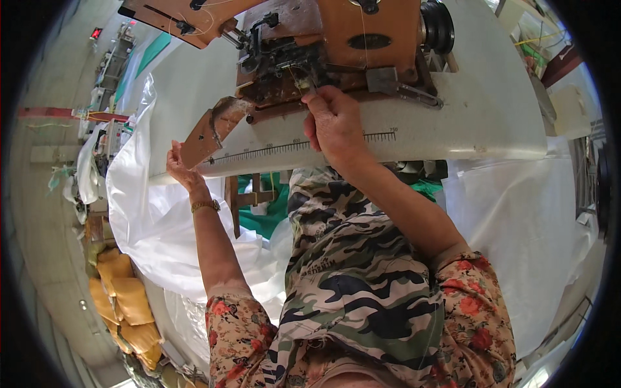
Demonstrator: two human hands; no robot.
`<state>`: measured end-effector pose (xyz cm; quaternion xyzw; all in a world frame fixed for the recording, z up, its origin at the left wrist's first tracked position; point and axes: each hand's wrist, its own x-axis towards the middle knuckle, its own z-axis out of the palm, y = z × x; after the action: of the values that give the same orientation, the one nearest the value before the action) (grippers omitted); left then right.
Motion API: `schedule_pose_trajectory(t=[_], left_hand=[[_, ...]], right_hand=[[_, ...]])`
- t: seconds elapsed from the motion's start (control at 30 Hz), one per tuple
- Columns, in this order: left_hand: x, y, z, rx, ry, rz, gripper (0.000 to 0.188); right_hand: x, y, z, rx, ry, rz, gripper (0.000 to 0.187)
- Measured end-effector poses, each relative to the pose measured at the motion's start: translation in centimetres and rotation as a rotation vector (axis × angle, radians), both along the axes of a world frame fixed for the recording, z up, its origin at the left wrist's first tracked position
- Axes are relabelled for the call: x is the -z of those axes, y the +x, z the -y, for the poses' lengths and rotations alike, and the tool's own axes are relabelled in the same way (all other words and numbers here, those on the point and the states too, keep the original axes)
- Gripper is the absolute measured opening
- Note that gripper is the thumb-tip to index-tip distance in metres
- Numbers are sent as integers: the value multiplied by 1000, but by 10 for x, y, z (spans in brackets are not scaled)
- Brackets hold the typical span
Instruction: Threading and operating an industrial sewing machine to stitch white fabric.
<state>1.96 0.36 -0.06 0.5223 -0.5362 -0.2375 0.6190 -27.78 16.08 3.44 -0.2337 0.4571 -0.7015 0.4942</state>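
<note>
Plate (204, 140), gripped by the left hand (182, 169), is best held steady; right hand (339, 127) pinches closed (on what, I can't tell).

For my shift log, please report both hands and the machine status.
Left hand at brown plate. Right hand at sewing machine, its mechanism exposed. White sheeting below left hand.

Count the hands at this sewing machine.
2: the left hand at the lower end of the brown plate, the right hand at the front of the sewing machine. No others show.
</note>
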Motion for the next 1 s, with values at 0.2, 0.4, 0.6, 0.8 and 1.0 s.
schedule_pose_trajectory(t=[0.2,0.4,0.6,0.8,1.0], left_hand=[[2,-3,16,-13,29,27,36],[3,-7,18,-65,62,113,39],[4,-6,18,-72,55,106,39],[4,-6,19,-51,37,100,39],[5,-9,20,-67,23,115,39]], right_hand=[[-3,2,10,26,-2,24,18],[0,5,19,60,-8,0,21],[1,8,25,57,-41,-5,23],[0,7,26,42,-46,4,24],[0,5,27,8,-69,60,20]])
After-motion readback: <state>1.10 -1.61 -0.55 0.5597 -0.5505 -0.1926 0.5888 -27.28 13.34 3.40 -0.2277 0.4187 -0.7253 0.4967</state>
